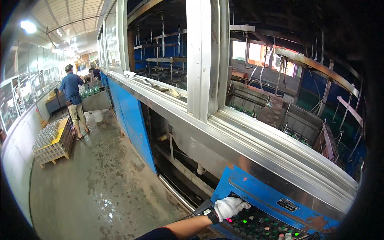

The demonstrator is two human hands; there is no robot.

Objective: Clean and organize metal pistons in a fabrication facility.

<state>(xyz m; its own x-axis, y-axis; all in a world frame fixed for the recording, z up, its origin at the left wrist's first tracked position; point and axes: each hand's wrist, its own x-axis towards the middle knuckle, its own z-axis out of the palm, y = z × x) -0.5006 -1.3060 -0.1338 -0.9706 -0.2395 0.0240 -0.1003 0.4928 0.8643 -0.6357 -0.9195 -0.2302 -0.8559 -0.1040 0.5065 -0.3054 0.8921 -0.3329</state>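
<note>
My left hand (230, 208), in a white knitted glove with a black band at the wrist, lies at the upper left of a control panel (264, 224). Its fingers are bent and held together against the panel; whatever is under them is hidden. Rows of coloured buttons and lamps cover the dark panel face, some glowing green, pink and red. At the lower edge a small whitish patch (285, 236) shows over the buttons, perhaps the fingertips of my right glove; too little is visible to judge them. A blue metal cover (256, 188) with a dark plate (287, 205) rises behind the buttons.
A long metal sill (192, 124) runs above the panel. Behind it are tanks (252, 96) and hanging bars (316, 66). Left lies a wet floor (104, 188), with a pallet of stacked glassware (52, 140). Farther back stands a person (73, 94) beside a metal trough (96, 100).
</note>
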